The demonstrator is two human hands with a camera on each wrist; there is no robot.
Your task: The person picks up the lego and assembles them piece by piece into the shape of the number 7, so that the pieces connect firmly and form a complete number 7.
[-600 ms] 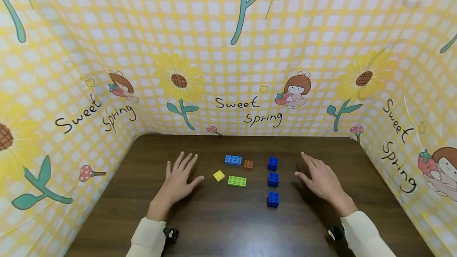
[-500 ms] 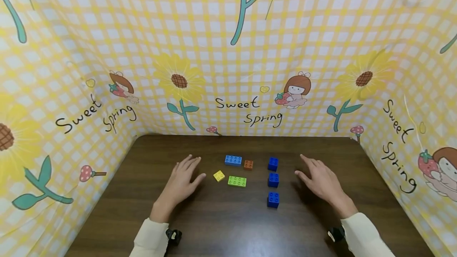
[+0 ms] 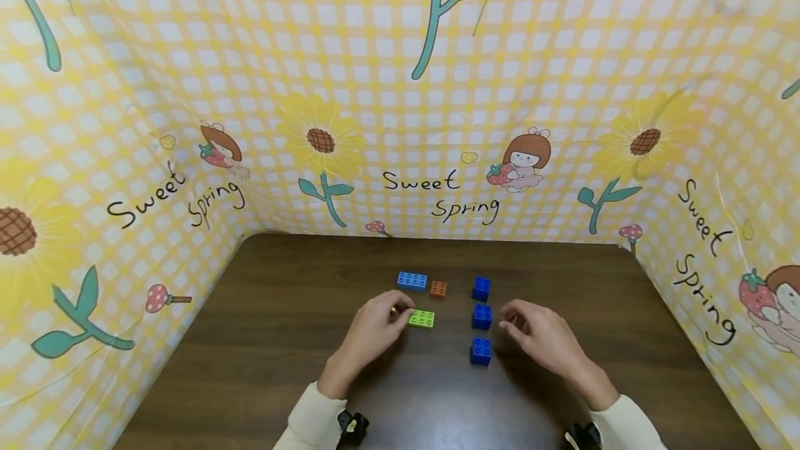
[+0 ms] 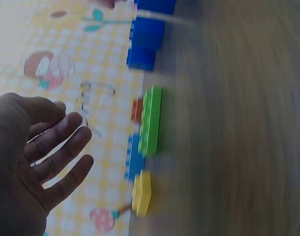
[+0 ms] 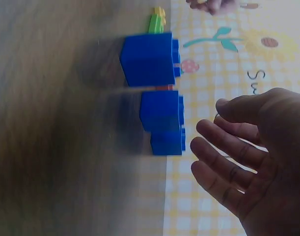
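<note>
My left hand [image 3: 375, 325] hovers over the left end of the lime green brick [image 3: 422, 319], its fingers loosely bent and holding nothing. It mostly hides the yellow brick [image 3: 394, 310] in the head view; in the left wrist view the yellow brick [image 4: 142, 192] lies on the table, apart from the hand [image 4: 46, 152]. Just right of a column of dark blue bricks, a far one [image 3: 481, 288], a middle one [image 3: 482, 316] and a near one [image 3: 480, 351], is my right hand [image 3: 546, 339]. Its relaxed fingers [image 5: 221, 189] touch no brick in the right wrist view.
Behind the green brick lie a light blue brick [image 3: 412, 280] and a small orange-brown brick [image 3: 439, 289]. A dark wooden table [image 3: 269, 367] carries everything. Checked yellow cloth [image 3: 350, 40] walls off its back and both sides.
The left hand has moved right, from beside the yellow brick to above it, its fingers bending. My right hand has come slightly nearer and left, fingers more bent. The head view has shifted slightly.
</note>
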